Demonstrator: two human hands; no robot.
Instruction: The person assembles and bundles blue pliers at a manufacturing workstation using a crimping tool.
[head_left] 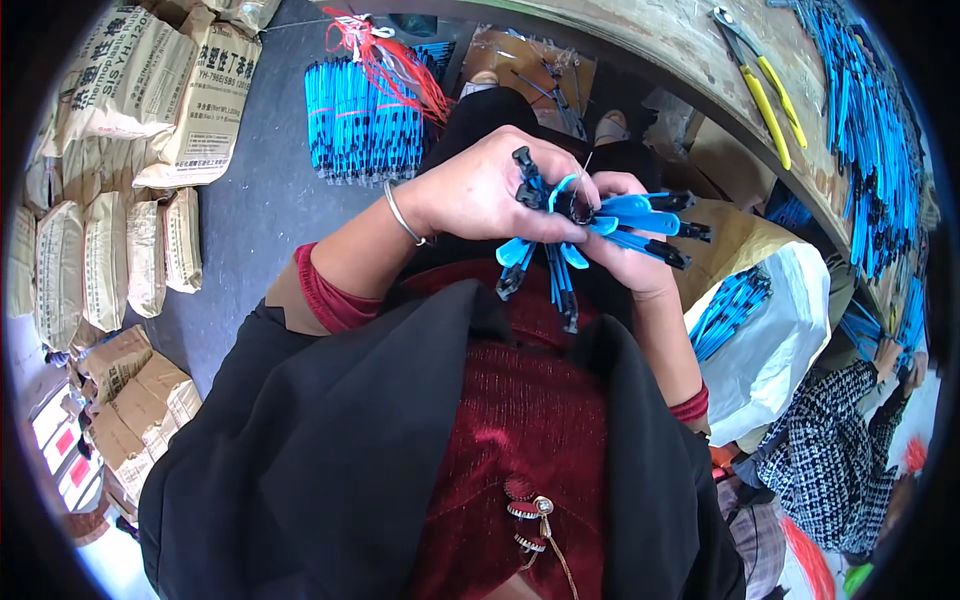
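Note:
Above my lap, both hands grip a loose bunch of thin blue plastic sticks (627, 222) with black ends. Rounded, flat blue tips meet near the fingers, while the black ends fan outward to several sides. My left hand (480, 185), with a bangle at the wrist, closes on the bunch from the left, its thumb across the front. From the right, my right hand (640, 265) wraps round the other side, its fingers partly hidden behind the sticks. A thin pale strand or wire stands up between the two hands; where it ends I cannot make out.
Bundled blue sticks (355, 125) stand on the floor ahead, red cords (425, 90) beside them. Yellow-handled pliers (765, 95) and more sticks (845, 120) lie on the wooden table (640, 30). A white sack (775, 340) holds sticks; paper sacks (215, 110) line the left. Another person (830, 450) sits at right.

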